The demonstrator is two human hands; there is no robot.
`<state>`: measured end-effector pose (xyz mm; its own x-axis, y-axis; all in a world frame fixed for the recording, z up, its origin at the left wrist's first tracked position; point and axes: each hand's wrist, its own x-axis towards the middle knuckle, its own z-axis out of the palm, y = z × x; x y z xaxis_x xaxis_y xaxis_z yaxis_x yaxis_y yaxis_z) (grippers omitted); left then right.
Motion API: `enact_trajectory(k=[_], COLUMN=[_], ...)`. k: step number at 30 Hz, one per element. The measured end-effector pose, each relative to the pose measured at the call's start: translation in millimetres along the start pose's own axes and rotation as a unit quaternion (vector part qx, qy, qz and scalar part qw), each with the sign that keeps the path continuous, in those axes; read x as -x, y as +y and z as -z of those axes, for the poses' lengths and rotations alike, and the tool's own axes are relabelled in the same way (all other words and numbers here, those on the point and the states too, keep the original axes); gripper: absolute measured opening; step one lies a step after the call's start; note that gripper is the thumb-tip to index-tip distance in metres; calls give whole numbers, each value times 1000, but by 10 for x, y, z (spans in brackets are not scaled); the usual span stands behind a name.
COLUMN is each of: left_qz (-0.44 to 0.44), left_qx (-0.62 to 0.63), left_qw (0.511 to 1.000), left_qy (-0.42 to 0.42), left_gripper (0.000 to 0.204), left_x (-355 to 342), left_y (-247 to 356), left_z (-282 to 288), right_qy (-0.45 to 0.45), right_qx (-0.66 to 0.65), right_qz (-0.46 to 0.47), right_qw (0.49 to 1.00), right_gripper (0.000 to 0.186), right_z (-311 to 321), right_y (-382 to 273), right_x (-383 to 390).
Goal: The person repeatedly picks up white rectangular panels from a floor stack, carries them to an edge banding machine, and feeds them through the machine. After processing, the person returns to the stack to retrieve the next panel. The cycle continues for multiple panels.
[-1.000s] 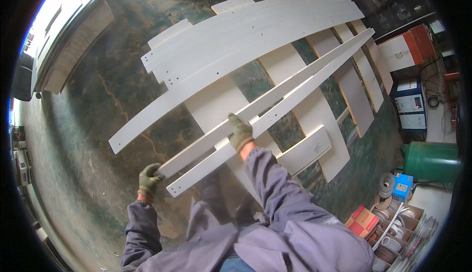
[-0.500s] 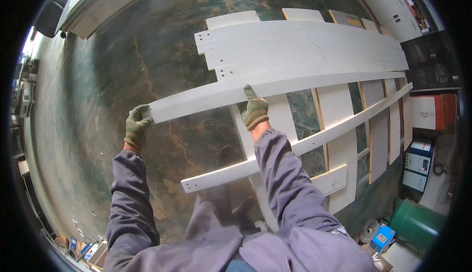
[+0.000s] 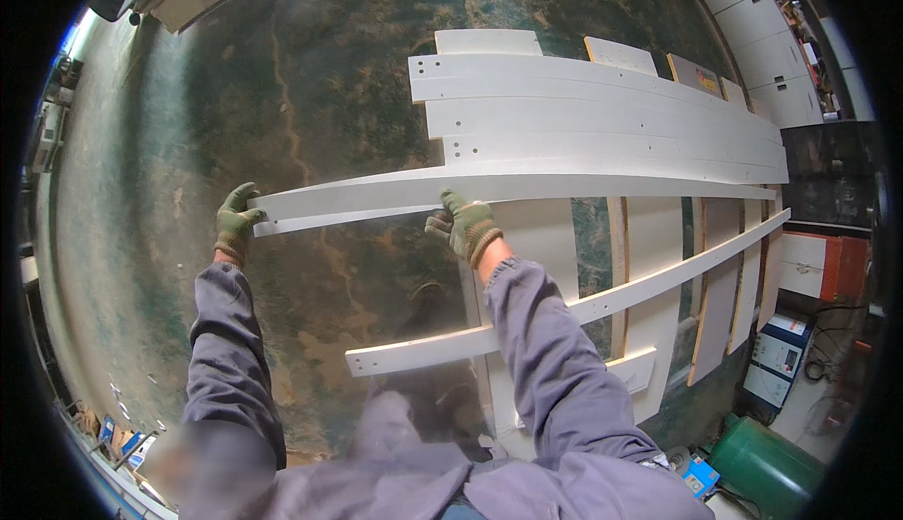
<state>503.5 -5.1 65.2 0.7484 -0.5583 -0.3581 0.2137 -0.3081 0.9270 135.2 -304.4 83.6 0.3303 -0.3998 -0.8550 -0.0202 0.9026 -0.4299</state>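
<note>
Long white strip (image 3: 564, 185), lying nearly level across the middle of the frame, along the lower edge of a panel of white planks (image 3: 602, 111). At the strip's left end we see the gloved left hand (image 3: 235, 219), its thumb and fingers pinching that end. Left of centre we find the gloved right hand (image 3: 466, 224) at the strip's lower edge, one digit laid over the white face and the others below it; we cannot tell how firmly it grips. Nearer the bottom of the frame, a second strip (image 3: 423, 351), with holes at its left end, slants up to the right, well apart from the first at the left and near it at the right. Beneath both we note pale crosswise boards (image 3: 654, 238) above the stained green floor (image 3: 357, 116). White cabinets (image 3: 767, 40) occupy the upper right; a green tank (image 3: 767, 464), the lower right.
</note>
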Motion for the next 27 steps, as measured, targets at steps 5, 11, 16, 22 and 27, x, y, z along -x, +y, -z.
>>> enact_trajectory(k=[5,11,16,22,27], left_qz=[13,-35,131,51,85], left_qx=[36,-30,-7,-83,-67], left_qw=[999,994,990,994,994], left_qy=[-6,103,-56,-42,19], left_gripper=[55,71,56,40,37], left_x=[-102,-181,194,1362,2612], left_y=[-350,-489,376,515,894], left_z=[81,51,-312,120,171], right_qy=[75,84,178,78,4], right_qx=[63,158,475,271,53], right_qz=[-8,-47,211,312,75], right_qw=[995,983,836,907,996], right_gripper=[40,46,66,56,48], right_z=[-122,-275,235,647,1535], right_y=[-24,-65,93,349,414], right_x=[110,12,-162,808,1687])
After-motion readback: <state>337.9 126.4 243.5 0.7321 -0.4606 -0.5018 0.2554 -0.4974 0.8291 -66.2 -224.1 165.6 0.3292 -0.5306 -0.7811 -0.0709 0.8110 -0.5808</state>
